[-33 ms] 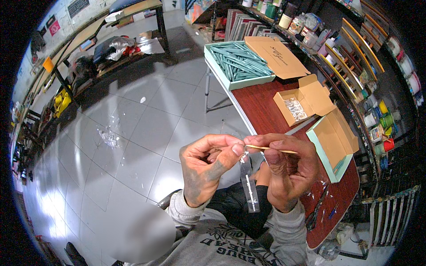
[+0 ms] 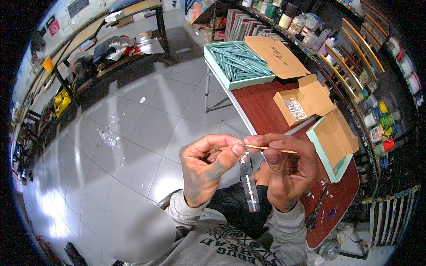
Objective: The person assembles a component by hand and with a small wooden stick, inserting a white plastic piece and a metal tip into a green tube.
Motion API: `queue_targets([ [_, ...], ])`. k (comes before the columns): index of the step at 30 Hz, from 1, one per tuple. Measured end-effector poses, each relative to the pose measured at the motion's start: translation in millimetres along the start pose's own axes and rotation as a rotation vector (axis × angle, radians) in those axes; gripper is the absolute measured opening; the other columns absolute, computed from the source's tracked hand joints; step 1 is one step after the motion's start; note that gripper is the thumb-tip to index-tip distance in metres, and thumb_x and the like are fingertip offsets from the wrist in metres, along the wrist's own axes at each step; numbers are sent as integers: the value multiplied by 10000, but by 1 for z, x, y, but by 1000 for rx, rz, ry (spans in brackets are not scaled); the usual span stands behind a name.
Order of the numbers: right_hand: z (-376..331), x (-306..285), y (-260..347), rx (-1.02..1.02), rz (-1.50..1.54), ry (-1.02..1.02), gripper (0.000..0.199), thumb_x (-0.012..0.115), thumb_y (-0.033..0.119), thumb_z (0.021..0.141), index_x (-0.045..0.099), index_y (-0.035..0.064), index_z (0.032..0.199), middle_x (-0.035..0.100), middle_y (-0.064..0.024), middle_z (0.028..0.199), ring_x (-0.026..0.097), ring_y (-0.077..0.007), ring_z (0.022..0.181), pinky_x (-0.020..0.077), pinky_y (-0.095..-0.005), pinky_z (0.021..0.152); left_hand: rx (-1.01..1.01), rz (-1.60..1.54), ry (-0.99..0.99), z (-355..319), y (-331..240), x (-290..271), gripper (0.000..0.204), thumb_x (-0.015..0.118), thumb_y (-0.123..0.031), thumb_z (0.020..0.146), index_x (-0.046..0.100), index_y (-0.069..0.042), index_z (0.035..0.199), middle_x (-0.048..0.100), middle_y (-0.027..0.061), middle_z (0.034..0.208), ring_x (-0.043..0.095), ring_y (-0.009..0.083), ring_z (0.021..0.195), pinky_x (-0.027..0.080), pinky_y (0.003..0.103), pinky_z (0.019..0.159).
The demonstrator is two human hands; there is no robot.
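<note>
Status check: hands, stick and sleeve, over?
Left hand and right hand both pinch the thin stick. Clear sleeve hangs below. Nothing between them.

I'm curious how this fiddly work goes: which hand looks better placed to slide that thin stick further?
Probably the right hand: it pinches the thin stick along its length, while the left hand pinches the clear sleeve at its tip.

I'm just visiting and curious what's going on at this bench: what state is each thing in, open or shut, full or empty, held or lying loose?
Thin stick: held level between both hands.
Clear sleeve: hangs from the left hand.
Right hand: pinches the stick.
Big green box: open, full of green sticks.
Small brown box: open, holds clear pieces.
Near green box: open, nearly empty.
</note>
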State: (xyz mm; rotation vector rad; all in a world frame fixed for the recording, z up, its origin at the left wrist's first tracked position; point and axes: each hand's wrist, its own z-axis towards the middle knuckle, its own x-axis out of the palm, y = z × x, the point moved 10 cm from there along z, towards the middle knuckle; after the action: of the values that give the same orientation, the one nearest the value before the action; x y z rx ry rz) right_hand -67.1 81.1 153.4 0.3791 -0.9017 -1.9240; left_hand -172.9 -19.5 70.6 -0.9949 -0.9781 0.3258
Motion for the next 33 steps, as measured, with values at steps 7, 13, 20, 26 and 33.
queue_targets([
  [7, -1, -2, -2, 5, 9, -1, 153, 612, -57, 893, 543, -13, 1023, 677, -240, 976, 690, -286, 909, 571, -369, 802, 11, 12, 5, 0, -3, 2, 137, 723, -46, 845, 681, 20, 957, 709, 83, 817, 434, -5, 595, 312, 153, 539],
  [13, 0, -2, -3, -2, 19, -17, 156, 614, -54, 892, 552, -12, 1029, 681, -233, 976, 692, -286, 907, 575, -373, 795, 22, -1, -3, 0, -4, 2, 145, 746, -57, 831, 685, 14, 942, 704, 66, 813, 428, -3, 602, 305, 162, 539],
  [20, -1, -1, 0, -6, -28, 25, 178, 617, -51, 887, 550, -27, 1050, 679, -240, 977, 692, -297, 906, 578, -388, 796, 48, 40, -19, -1, -6, 0, 135, 760, -59, 816, 696, 2, 918, 692, 31, 796, 388, -3, 605, 283, 163, 537],
  [26, -4, 0, 3, -76, -46, 12, 195, 586, -81, 890, 535, -24, 1069, 666, -267, 994, 692, -322, 899, 579, -389, 783, 65, 40, -9, -2, -7, -1, 121, 748, -56, 822, 697, -1, 917, 695, 30, 797, 385, -2, 606, 287, 168, 538],
  [33, -4, 0, 3, -63, -11, -21, 190, 583, -77, 894, 525, -18, 1065, 670, -269, 980, 694, -321, 898, 583, -391, 765, 38, 7, 5, -3, -7, 0, 128, 733, -59, 833, 687, 8, 932, 713, 67, 827, 409, -2, 601, 297, 165, 535],
])
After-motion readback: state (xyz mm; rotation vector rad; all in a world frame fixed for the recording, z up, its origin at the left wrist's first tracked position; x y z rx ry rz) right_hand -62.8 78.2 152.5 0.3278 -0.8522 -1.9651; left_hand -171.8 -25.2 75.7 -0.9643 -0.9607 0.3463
